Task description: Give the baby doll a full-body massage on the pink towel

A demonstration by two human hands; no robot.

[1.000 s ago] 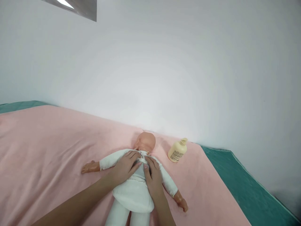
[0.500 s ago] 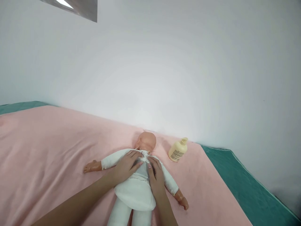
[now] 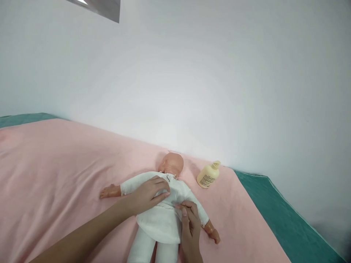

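Observation:
A doll (image 3: pixel 161 226) in a white cloth suit lies on a pink sheet, its bald head (image 3: pixel 172 163) toward the wall and its arms spread; no face shows. My left hand (image 3: pixel 152 193) rests on the left of the doll's upper torso, fingers slightly bent and thumb apart from them. At the right side of the torso is my right hand (image 3: pixel 191 217), its fingers curled and the thumb pressed to them; whether they pinch cloth is hidden. A dark thread (image 3: pixel 168 178) shows at the doll's neck. Right of the head stands a pale yellow pump bottle (image 3: pixel 207 176).
The pink sheet (image 3: pixel 68 164) covers most of the surface and has wrinkles on the left. Green covering (image 3: pixel 279 208) shows at the right and far left. A white wall (image 3: pixel 192 73) rises directly behind. Something grey (image 3: pixel 106 9) hangs at the top left.
My right hand has moved down and outward from the upper torso, and its fingers have curled in. My left hand has shifted slightly inward on the torso.

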